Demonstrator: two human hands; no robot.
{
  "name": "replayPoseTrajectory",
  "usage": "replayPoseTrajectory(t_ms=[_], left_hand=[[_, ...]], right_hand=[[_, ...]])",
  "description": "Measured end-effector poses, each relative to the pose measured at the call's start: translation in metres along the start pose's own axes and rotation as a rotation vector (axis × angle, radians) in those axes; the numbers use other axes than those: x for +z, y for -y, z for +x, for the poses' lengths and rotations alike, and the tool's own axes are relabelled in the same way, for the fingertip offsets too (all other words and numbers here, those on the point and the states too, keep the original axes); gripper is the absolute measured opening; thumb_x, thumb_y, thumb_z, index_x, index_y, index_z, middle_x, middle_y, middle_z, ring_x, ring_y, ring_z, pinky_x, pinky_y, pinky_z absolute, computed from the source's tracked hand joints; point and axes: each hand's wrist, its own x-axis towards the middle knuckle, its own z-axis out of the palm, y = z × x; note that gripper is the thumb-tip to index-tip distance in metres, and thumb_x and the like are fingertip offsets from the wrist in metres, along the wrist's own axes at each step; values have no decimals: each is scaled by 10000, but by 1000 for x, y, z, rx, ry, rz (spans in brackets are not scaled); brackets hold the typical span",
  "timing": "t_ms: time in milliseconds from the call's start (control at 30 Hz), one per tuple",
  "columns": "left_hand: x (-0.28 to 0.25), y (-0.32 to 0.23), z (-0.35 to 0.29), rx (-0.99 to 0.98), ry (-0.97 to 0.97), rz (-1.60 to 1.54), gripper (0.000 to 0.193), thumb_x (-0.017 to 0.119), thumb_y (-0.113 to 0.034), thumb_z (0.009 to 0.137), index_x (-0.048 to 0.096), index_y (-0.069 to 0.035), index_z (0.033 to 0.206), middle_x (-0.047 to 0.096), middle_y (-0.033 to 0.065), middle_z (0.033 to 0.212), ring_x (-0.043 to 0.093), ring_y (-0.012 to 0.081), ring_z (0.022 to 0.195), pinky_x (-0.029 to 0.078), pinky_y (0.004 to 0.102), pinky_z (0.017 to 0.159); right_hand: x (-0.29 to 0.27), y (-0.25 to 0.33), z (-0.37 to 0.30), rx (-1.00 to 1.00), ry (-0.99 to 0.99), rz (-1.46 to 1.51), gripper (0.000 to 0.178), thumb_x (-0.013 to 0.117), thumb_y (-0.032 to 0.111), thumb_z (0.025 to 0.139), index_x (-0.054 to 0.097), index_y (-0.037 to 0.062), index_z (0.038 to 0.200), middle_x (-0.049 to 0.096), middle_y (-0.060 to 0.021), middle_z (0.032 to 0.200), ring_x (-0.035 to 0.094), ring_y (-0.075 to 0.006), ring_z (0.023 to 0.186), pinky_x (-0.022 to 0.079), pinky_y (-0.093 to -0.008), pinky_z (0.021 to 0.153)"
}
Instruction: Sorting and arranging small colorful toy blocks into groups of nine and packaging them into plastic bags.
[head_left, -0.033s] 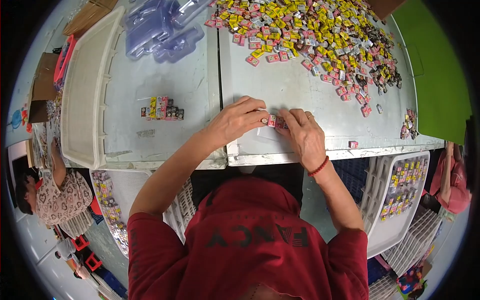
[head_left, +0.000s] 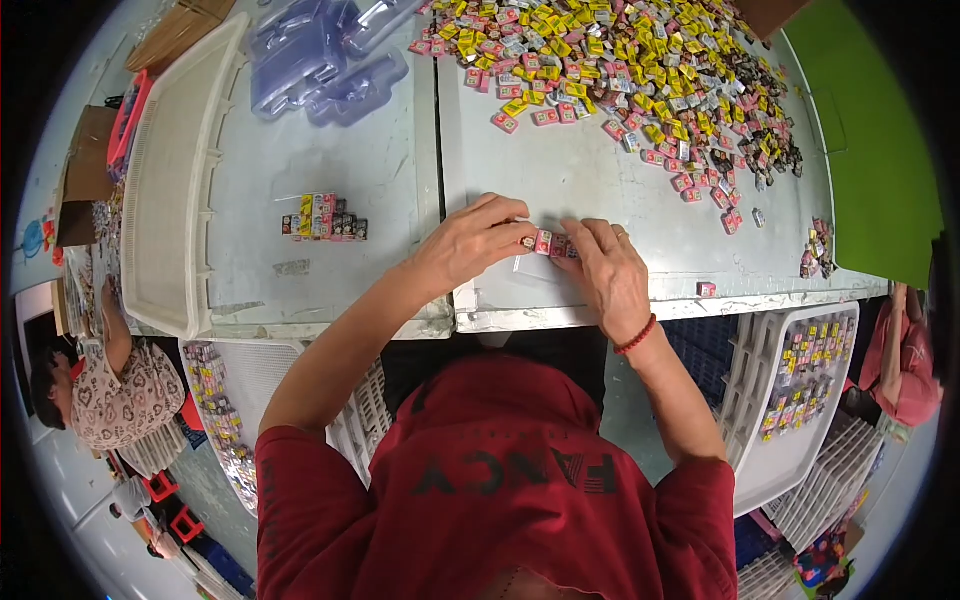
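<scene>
A short row of tiny pink and dark brown boxes [head_left: 543, 242] lies between my hands, near the table's front edge. My left hand [head_left: 472, 240] pinches the left end of the row with thumb and fingertips. On the other end, the bent fingers of my right hand [head_left: 610, 268] press from above and hide part of the row. Something flat and clear, perhaps a plastic piece, shows under the boxes. To the left, a small block of stacked boxes [head_left: 322, 217] in yellow, pink and black stands by itself. One pink box [head_left: 707, 289] lies right of my right hand.
A large loose heap of small boxes [head_left: 640, 80] covers the far right of the table. Clear moulded plastic trays [head_left: 325, 65] lie far left, beside a white plastic crate [head_left: 165, 180]. A seam divides the tabletop. Filled trays flank me below; co-workers [head_left: 125, 390] are at both sides.
</scene>
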Motion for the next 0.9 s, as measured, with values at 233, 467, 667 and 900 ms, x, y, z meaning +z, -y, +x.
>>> replayPoseTrajectory(t_ms=[233,467,667,900], left_hand=[[8,-8,-9,-125,-176,-38,263,753,-70,670,649,-6,904,607,59,962,581,233,912,504,326,772],[12,-16,-16,-101,-166,86,316,750,-92,690,646,5,973,606,72,1056,563,251,1048,493,327,848],[7,-30,-25,-163,104,184,647,763,-232,701,505,18,1239,437,139,1371,391,311,1288,356,418,1033],[7,-29,-23,-208,137,184,773,749,-254,732,369,67,1325,348,205,1426,326,342,1325,289,446,1072]], right_hand=[[13,12,-19,59,-176,41,351,699,61,744,604,-17,1073,595,-136,1070,564,-298,904,445,-387,815],[20,20,-39,134,-112,13,467,641,29,800,519,-14,1248,527,-165,1269,469,-343,1159,398,-412,941],[11,9,-53,215,-129,186,467,480,111,935,366,-31,1365,425,-199,1367,386,-383,1265,307,-437,1056],[9,-4,-59,269,-166,146,407,462,97,946,416,-32,1329,438,-225,1328,382,-375,1274,305,-436,1061]])
